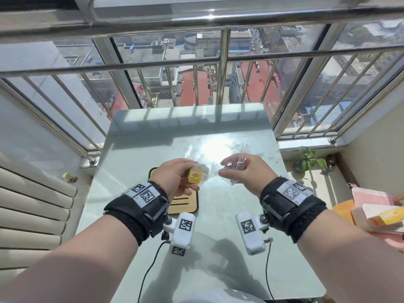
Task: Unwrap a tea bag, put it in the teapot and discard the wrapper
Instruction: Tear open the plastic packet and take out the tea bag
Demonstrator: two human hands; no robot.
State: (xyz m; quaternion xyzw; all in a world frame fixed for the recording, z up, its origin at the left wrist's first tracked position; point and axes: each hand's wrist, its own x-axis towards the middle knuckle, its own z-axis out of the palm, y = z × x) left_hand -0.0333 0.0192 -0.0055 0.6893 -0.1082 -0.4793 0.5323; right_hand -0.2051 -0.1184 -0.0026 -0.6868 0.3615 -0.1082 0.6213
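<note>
A person holds both hands up over a pale green table (140, 149) by a window with metal bars (223, 68). The left hand (175, 178) pinches a tea bag (197, 174) between the thumb and fingers. The tea bag is white with a yellow tag on it, and it is out of its cover. The right hand (242, 173) grips the clear wrapper (239, 159), which sticks up past the fingers and looks crinkled. The two hands are near each other but do not touch, and the tea bag and the wrapper are apart. Both things are up in the air above the table. Under the left hand lies a wooden tray (185, 204) with a dark rim, and the hand hides most of it. No teapot can be seen from here. Each wrist wears a black band (140, 206) with small white blocks that carry black square patterns. A little green plant (310, 159) stands on the floor to the right of the table.
</note>
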